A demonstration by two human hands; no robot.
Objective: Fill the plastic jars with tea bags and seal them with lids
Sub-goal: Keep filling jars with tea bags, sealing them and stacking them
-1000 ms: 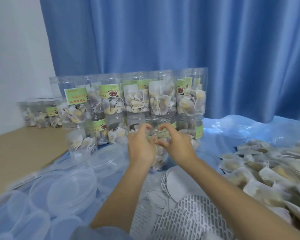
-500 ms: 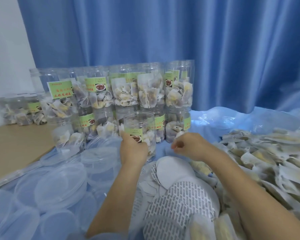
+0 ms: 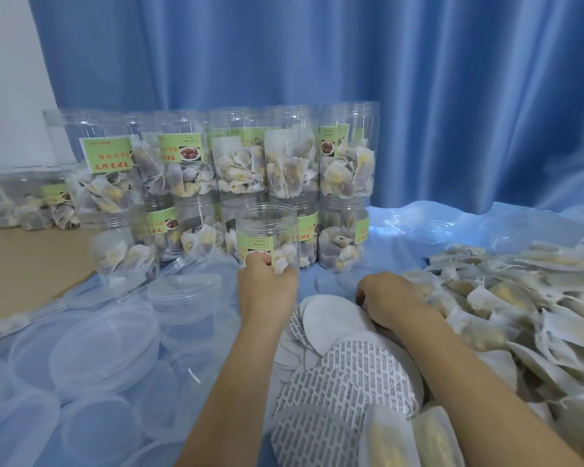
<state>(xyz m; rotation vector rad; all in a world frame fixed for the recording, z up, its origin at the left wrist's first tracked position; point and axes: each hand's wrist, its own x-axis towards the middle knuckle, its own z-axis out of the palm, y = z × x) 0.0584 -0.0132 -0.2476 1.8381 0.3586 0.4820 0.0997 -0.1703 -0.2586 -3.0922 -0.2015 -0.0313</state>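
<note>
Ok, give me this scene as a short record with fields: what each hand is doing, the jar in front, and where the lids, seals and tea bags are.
left hand: grips the base of the front jar
right hand: curled, resting at the edge of the tea bags; whether it holds anything cannot be told
front jar: upright, no lid, partly filled
stacked jars: two tiers behind, filled
lids: clear, heaped on the left
seals: round discs, piled between the arms

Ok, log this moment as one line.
left hand: holds open jar | right hand: over seal discs | jar: part-filled, unlidded | lids: left
</note>
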